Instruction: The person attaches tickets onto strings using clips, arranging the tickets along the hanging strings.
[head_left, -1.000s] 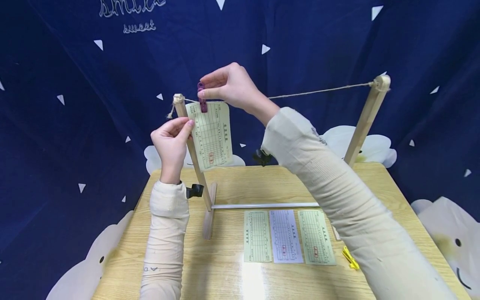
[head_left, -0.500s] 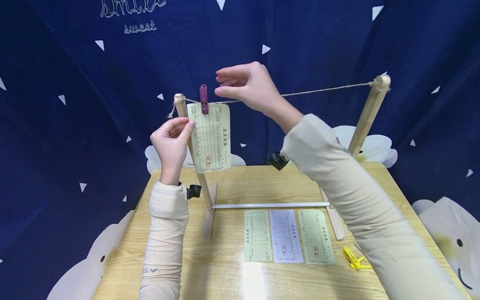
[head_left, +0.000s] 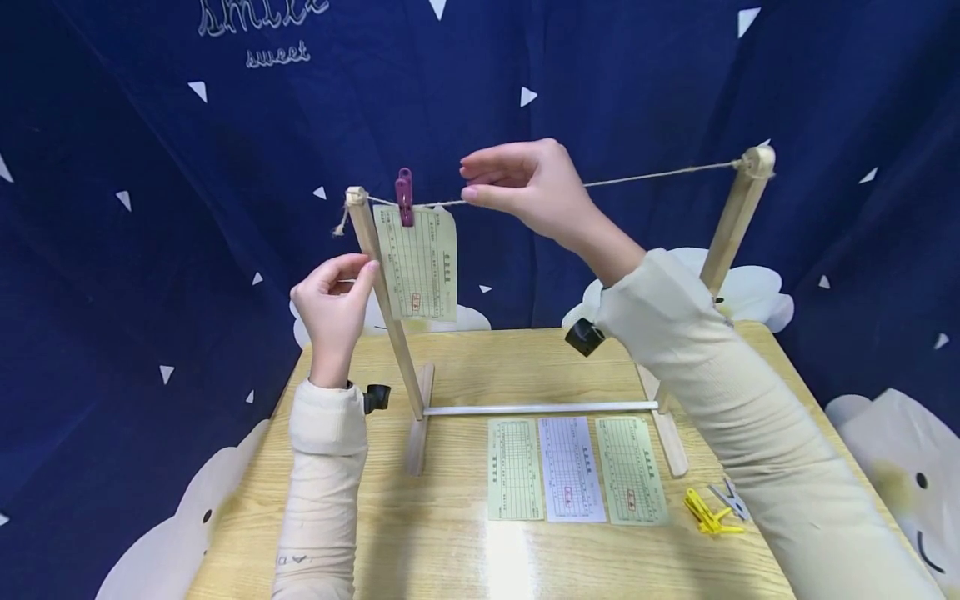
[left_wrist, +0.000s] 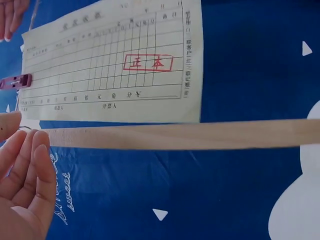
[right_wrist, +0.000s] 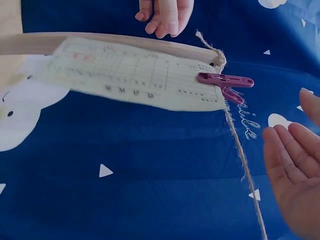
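A pale green receipt slip hangs from the twine, held by a purple clothespin near its top left. My left hand is beside the left post, apart from the slip, fingers loosely bent with nothing in them. To the right of the clothespin, my right hand hovers in front of the twine, thumb and fingers parted. The right wrist view shows the clothespin biting both slip and twine. A red stamp box marks the slip in the left wrist view.
Three more slips lie in a row on the wooden table: green, white and green. A yellow clothespin and a grey clothespin lie to their right. A white rod joins the stand's feet; the right post stands behind my right arm.
My right hand has let go of the purple clothespin and moved right. My left hand has released the slip's left edge and drawn down and left. The slip hangs by the clothespin.
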